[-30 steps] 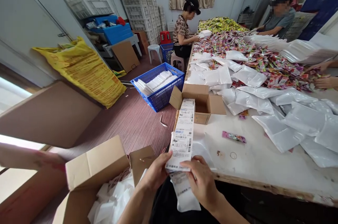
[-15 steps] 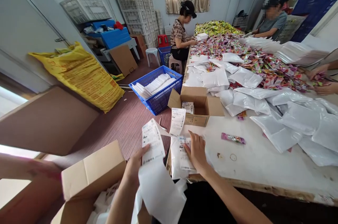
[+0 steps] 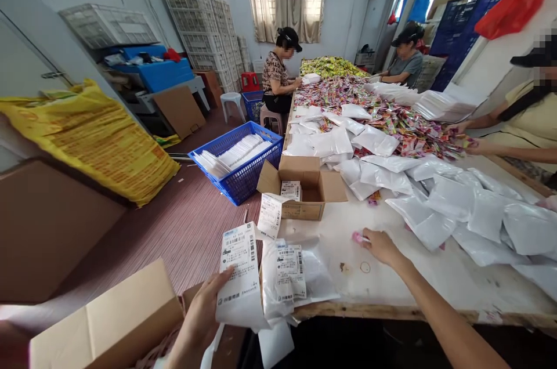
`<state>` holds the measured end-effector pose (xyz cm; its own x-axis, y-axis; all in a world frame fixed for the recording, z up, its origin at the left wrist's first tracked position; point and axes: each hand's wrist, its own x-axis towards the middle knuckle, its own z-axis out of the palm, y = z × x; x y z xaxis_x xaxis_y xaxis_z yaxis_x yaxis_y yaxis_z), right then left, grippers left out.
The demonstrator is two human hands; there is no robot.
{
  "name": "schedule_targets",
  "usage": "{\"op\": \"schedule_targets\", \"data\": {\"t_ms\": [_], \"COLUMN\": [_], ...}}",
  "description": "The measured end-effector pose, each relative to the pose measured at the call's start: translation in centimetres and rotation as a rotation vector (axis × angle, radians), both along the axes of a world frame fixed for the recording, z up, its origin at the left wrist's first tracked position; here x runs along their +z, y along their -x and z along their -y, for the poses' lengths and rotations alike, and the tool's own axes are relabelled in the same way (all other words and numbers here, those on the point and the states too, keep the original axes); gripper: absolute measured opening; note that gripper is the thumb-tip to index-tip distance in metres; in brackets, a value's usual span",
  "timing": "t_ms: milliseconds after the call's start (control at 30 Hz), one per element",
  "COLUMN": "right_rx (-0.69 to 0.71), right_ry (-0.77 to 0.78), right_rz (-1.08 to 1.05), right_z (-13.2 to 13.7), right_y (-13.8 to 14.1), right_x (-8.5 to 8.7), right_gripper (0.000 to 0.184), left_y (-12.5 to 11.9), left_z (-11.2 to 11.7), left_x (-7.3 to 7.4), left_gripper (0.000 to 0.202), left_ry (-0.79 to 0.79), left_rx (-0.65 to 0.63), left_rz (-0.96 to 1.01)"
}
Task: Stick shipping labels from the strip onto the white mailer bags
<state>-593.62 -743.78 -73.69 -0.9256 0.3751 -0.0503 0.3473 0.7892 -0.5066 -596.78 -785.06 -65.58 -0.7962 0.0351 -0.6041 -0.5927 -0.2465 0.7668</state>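
Note:
My left hand (image 3: 206, 302) grips a strip of printed shipping labels (image 3: 238, 261), thumb on top; the strip's blank backing hangs down at the table edge. Beside it on the table corner lies a white plastic mailer bag (image 3: 315, 276) with a shipping label (image 3: 291, 273) on it. Another label (image 3: 270, 215) of the strip curls up against the open cardboard box (image 3: 304, 211). Further right, my right hand (image 3: 383, 250) has its fingers closed on a small pink packet (image 3: 358, 238) on the white tabletop; the fingers cover much of it.
Filled white bags (image 3: 439, 206) are heaped on the right of the table, with a pile of colourful packets (image 3: 418, 125) behind. A blue basket (image 3: 237, 183) holding white bags stands left of the table. An open carton (image 3: 113, 317) is at lower left. Three people sit around the table.
My right hand has left the label on the white bag, moved right and taken hold of the pink packet. My left hand still holds the label strip. The view has shifted right.

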Motion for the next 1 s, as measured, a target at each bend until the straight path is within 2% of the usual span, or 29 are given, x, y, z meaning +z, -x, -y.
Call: {"op": "schedule_targets", "data": {"t_ms": [67,133,200,233,267,300,367,433,500,567,633,700,733,833,900,933,1000], "right_rx": [-0.001,-0.081,-0.259,-0.387,-0.537,-0.553,-0.382,-0.267,-0.225,-0.207,-0.19,-0.163,-0.143,-0.087,-0.061,-0.048,-0.024], "right_ry": [0.008,-0.037,-0.14,-0.221,-0.354,-0.425,-0.454,-0.418,-0.391,-0.37,-0.343,-0.21,-0.074,0.523,0.843,0.948,1.025], "right_rz": [-0.012,-0.082,-0.193,-0.278,-0.332,-0.25,0.065,0.213,0.253,0.253,0.2,0.044,-0.044,-0.174,-0.082,-0.014,0.121], "right_z": [-1.8,-4.5,-7.9,-9.5,-10.9,-12.0,-13.1,-13.3,-13.2,-12.8,-12.0,-10.4,-9.2,-5.3,-3.0,-2.0,-0.5], "right_y": [0.8,2.3,3.8,4.2,4.3,4.0,2.8,1.4,0.5,0.3,0.3,-0.2,-0.7,-2.5,-3.4,-3.6,-3.3], "right_x": [2.9,6.5,9.1,9.4,9.0,7.9,4.6,1.1,-0.7,-0.5,1.3,3.8,5.1,8.0,8.4,8.1,6.4], "right_gripper": [0.026,0.024,0.042,0.056,0.066,0.07,0.071,0.06,0.046,0.043,0.05,0.065,0.067,0.046,0.039,0.04,0.039], "left_y": [0.0,0.0,0.0,-0.1,-0.2,-0.3,-0.7,-1.1,-1.4,-1.5,-1.5,-1.4,-1.3,-1.0,-0.8,-0.8,-1.0], "left_z": [-0.5,-1.0,-1.3,-1.3,-1.1,-0.9,-0.4,-0.1,-0.2,-0.9,-1.6,-2.2,-2.3,-2.4,-2.6,-2.9,-4.2], "left_x": [0.1,0.4,0.8,0.9,1.1,1.2,1.3,1.2,0.9,0.5,0.2,-0.1,-0.1,-0.2,-0.4,-0.7,-1.8], "left_gripper": [0.014,0.012,0.011,0.012,0.013,0.014,0.014,0.013,0.014,0.015,0.017,0.02,0.021,0.019,0.017,0.017,0.019], "left_ry": [0.056,0.076,0.063,0.052,0.044,0.039,0.039,0.054,0.07,0.079,0.072,0.071,0.074,0.087,0.071,0.05,-0.028], "left_rx": [-0.007,-0.005,-0.002,0.002,0.011,0.022,0.037,0.025,-0.025,-0.064,-0.084,-0.079,-0.07,-0.031,-0.029,-0.05,-0.143], "left_rz": [-0.016,-0.016,-0.025,-0.032,-0.033,-0.031,-0.023,-0.024,-0.019,-0.008,-0.009,-0.019,-0.023,-0.026,-0.021,-0.017,0.018]}}
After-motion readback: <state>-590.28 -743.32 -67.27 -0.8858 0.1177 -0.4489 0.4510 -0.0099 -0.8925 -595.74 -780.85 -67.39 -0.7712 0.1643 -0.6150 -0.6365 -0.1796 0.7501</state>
